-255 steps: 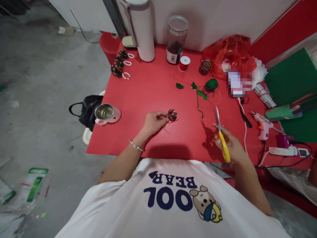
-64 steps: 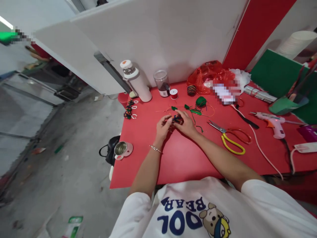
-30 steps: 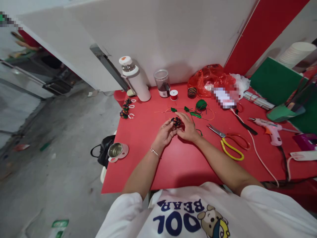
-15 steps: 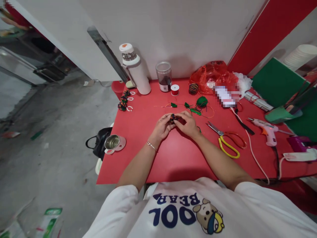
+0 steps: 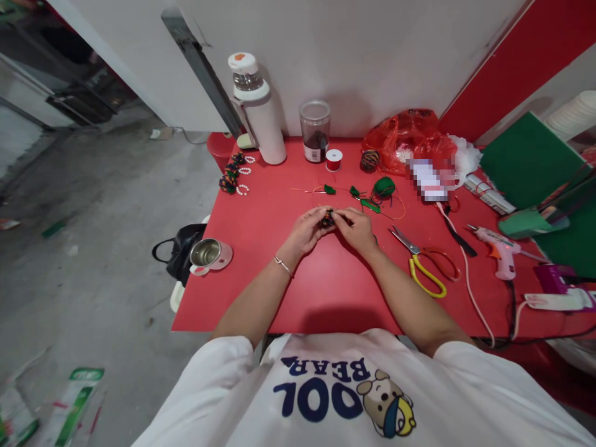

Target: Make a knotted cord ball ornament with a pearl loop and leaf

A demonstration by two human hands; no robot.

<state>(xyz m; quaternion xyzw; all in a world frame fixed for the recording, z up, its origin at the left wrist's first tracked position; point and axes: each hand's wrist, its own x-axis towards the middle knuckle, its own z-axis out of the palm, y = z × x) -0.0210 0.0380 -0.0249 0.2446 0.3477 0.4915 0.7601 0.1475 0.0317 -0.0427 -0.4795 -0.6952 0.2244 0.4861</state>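
Here, seated at a red desk [image 5: 326, 292], both hands brought together near its middle. Pinches a small multicoloured yarn ball [image 5: 328, 218] with the left hand [image 5: 307, 230] from 9 o'clock, fingers [image 5: 318, 218] curled and pressed onto it. Meets it with the right hand [image 5: 358, 227] from 3 o'clock, thumb and fingertips closed on the same ball, leaving little of it on show between the two. Holds the ball on the desk or just above it; cannot tell which. Wears a thin bracelet [image 5: 282, 265] on the left wrist.

At 3 o'clock of the hands, near but apart: scissors [image 5: 423, 267] with one yellow and one red handle, flat on the desk, blades pointing to 10 o'clock. Farther out at 3 o'clock, a pink glue gun [image 5: 497, 251] on its side. At 1 o'clock, just beyond the right hand, green scraps [image 5: 369, 203] and a green yarn ball [image 5: 384, 185].

At 12 o'clock, against the wall: a red thread spool [image 5: 333, 159] and a clear jar [image 5: 315, 127] with something dark at the bottom. At 11 o'clock, a white flask [image 5: 258, 118], upright. At 1 o'clock by the wall, a red plastic bag [image 5: 410, 139], a striped yarn ball [image 5: 369, 160] just beside it.

At 10 o'clock, along the desk's left edge, a row of finished yarn balls with white bead loops [image 5: 231, 177]. At 8 o'clock, on the same edge, a steel mug [image 5: 205, 253], with a black bag [image 5: 179, 261] just past it, off the desk.
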